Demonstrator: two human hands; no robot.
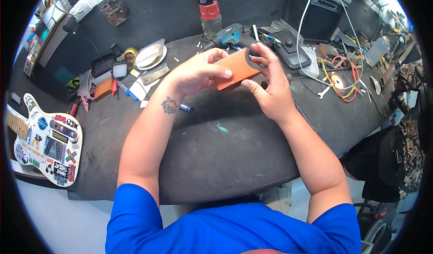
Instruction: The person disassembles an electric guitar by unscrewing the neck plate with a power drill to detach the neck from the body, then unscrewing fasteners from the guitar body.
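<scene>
Two blue sleeves (134, 214); left hand (197, 73) pinching one orange case (239, 70), right hand (274, 91) fingers spread

Cannot see the far side of the orange piece (235, 71) or some fingers of the left hand (200, 71) behind it. Cannot make out crisp fingertips on the right hand (272, 84), blurred there. Below and left of the grip, lose one end of the blue cylinder (186, 107) behind the forearm (146, 127). Far left of the grip, find the guitar (45, 148) cut off at the neck, with smallest sticker print unreadable.
</scene>
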